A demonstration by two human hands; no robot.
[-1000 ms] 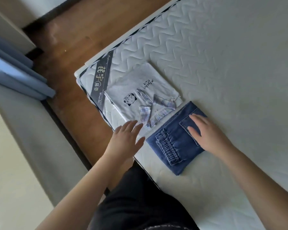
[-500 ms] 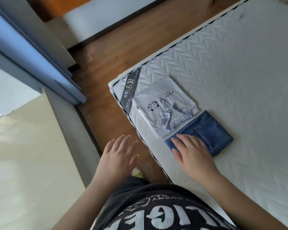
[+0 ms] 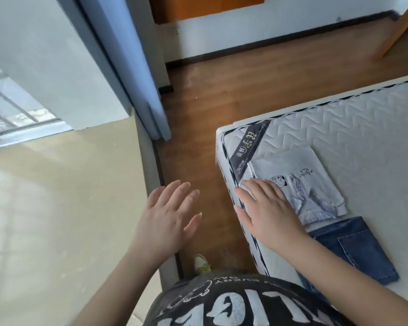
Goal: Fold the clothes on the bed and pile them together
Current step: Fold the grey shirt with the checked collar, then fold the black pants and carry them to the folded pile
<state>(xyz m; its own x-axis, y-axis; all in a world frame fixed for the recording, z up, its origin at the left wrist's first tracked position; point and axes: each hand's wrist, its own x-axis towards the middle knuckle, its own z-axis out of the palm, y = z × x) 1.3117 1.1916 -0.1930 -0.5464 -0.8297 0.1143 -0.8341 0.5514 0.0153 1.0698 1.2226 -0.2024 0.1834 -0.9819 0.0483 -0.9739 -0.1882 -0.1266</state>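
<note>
We can make out "EVERY DAY", upside down, on the black T-shirt [image 3: 233, 300]. The mattress label [image 3: 247, 147] carries Chinese characters, and the folded white shirt [image 3: 299, 182] has small writing too blurred to read.

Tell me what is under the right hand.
The right hand lies flat on the near corner of the folded white shirt, at the mattress edge. The shirt corner beneath the palm is covered.

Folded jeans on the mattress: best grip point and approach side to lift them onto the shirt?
Probably the near edge of the folded jeans, at the mattress side closest to the person, fingers slid under and thumb on top. They lie flat, pocket up, beside the folded white shirt. The right hand lies flat on the shirt's corner; the left hand hovers open over the floor.
</note>
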